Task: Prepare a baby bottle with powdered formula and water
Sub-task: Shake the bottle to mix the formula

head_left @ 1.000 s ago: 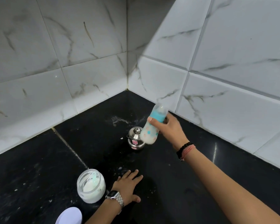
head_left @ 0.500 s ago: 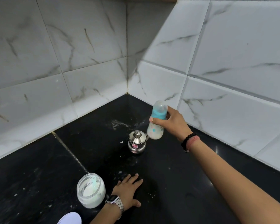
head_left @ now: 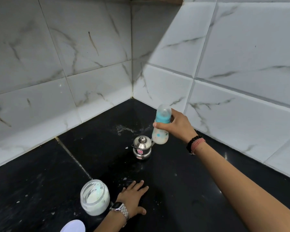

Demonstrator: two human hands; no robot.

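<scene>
My right hand (head_left: 177, 126) grips a baby bottle (head_left: 160, 129) around its neck, holding it nearly upright in the air above the black counter (head_left: 182, 185). The bottle has a clear cap, a teal collar and milky white liquid in its dotted body. Just below and left of it stands a small lidded steel pot (head_left: 141, 148). My left hand (head_left: 133, 198), with a metal watch on the wrist, lies flat on the counter with fingers spread. An open glass jar of white powder (head_left: 95, 197) stands just left of that hand.
A white lid (head_left: 73, 226) lies at the bottom edge, near the jar. White marble-look tiled walls meet in a corner behind the pot. Spilled powder or water marks the counter behind the pot and near my left hand.
The bottle has gone from tilted to nearly upright and shifted slightly right and up in my right hand. My left hand has stayed flat on the counter.
</scene>
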